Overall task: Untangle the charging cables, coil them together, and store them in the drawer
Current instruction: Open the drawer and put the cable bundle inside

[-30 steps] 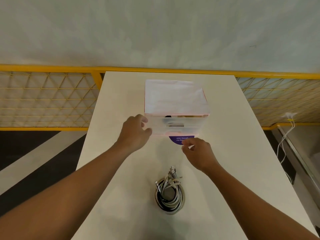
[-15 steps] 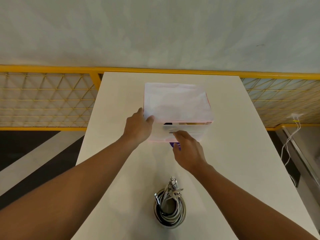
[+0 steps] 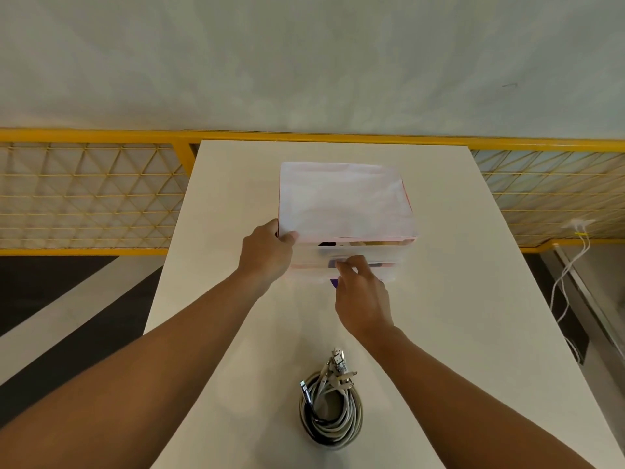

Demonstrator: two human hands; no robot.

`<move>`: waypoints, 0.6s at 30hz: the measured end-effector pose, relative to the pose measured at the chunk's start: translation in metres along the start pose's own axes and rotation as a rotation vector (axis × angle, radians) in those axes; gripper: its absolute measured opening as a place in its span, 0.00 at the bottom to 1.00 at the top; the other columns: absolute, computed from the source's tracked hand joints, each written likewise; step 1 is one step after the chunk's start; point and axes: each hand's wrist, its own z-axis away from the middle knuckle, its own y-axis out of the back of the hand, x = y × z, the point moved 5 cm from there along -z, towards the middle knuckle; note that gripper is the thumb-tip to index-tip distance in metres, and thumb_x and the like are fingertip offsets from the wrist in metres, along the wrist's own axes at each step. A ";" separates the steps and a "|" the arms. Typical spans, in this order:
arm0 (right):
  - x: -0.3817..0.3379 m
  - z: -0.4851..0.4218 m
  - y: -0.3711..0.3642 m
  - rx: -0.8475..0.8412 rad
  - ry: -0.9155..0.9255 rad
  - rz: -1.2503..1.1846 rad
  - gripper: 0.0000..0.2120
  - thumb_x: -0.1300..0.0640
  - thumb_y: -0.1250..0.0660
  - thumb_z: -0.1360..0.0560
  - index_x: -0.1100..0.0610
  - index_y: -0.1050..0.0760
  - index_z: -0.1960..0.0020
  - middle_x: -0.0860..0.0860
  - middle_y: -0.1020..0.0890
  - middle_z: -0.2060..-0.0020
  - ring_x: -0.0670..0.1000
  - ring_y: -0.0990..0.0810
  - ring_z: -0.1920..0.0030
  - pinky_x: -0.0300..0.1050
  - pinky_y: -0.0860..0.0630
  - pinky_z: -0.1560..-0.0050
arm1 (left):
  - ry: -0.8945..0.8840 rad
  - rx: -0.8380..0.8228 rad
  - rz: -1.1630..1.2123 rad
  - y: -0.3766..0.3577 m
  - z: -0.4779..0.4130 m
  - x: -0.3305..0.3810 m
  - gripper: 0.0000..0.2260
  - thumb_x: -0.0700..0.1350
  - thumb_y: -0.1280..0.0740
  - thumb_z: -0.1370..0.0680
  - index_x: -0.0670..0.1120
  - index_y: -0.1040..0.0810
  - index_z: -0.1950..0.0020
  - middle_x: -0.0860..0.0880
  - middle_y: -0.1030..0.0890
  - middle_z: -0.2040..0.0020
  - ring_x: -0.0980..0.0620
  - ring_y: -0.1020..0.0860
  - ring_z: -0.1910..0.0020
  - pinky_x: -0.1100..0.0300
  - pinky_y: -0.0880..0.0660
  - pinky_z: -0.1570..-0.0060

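A white table [image 3: 456,299] runs away from the person toward a yellow mesh railing [image 3: 94,198] and a pale grey wall.

Close to the near edge lies the coil of cables [image 3: 333,411], grey and black strands wound together with the plugs bunched at its far side. No hand touches it.

Further in, the right hand [image 3: 363,299] has its fingertips curled onto the handle of the lower drawer [image 3: 389,274]. Just left of it, the left hand [image 3: 265,257] grips the front left corner of the drawer box [image 3: 345,201], thumb on top. The box stands in the middle of the table, toward the far edge.

The box looks light, so a sharp pull could drag it along the table or tip it forward if the left hand slackens. The drawer could also come right out. The coil is unbound and would likely spring open or shed a plug when lifted, then snag on the drawer's rim.

A purple patch [image 3: 334,283] shows under the drawer front, beside the right hand. No writing on it can be read, and no brand shows elsewhere.
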 end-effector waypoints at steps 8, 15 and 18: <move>0.005 0.004 0.001 -0.057 -0.040 -0.016 0.11 0.61 0.37 0.19 0.56 0.17 0.43 0.53 0.18 0.44 0.58 0.18 0.50 0.48 0.22 0.53 | 0.071 -0.005 0.064 -0.002 0.000 -0.003 0.11 0.51 0.36 0.18 0.45 0.24 0.54 0.53 0.28 0.65 0.55 0.32 0.67 0.59 0.39 0.70; 0.008 0.018 0.005 -0.178 -0.027 -0.045 0.10 0.59 0.35 0.20 0.52 0.16 0.44 0.52 0.16 0.47 0.55 0.18 0.51 0.45 0.21 0.51 | 0.093 -0.006 0.096 -0.002 0.003 -0.006 0.15 0.51 0.36 0.19 0.45 0.30 0.62 0.51 0.31 0.67 0.52 0.34 0.68 0.59 0.40 0.70; 0.010 0.029 0.004 -0.245 -0.009 -0.032 0.10 0.60 0.35 0.20 0.52 0.16 0.46 0.51 0.15 0.48 0.54 0.18 0.51 0.45 0.20 0.51 | 0.096 -0.007 0.094 -0.001 0.003 -0.006 0.16 0.51 0.36 0.19 0.46 0.31 0.63 0.51 0.31 0.67 0.52 0.34 0.68 0.58 0.40 0.70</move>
